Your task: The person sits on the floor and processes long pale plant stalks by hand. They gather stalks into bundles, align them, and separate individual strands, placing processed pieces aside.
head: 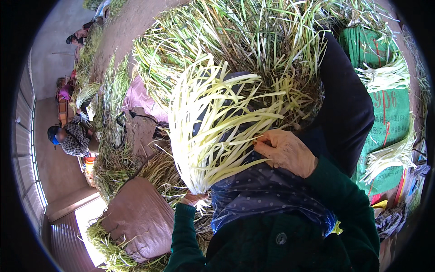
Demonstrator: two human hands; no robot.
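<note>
A fanned bunch of pale yellow blanched chives [204, 136] spreads upward across my lap. My left hand [194, 198] grips it by the white stem ends, which poke out below the fist. On the right side of the bunch, my right hand [285, 151], in a dusty tan glove, pinches a thin leaf at the fingertips. Part of that grip is hidden by the curled fingers. Beneath the bunch lies a dark dotted apron [258, 193] with a clear plastic layer over it. A big heap of green and withered chives [238, 37] lies just beyond my knees.
At right, a green woven sack [387, 108] bears writing and carries two yellow chive bundles [390, 158]. A brown-covered padded object [142, 214] stands at lower left, by loose leaves. Another person [74, 136] sits at far left beside more chives. Pink cloth [144, 98] lies near the heap.
</note>
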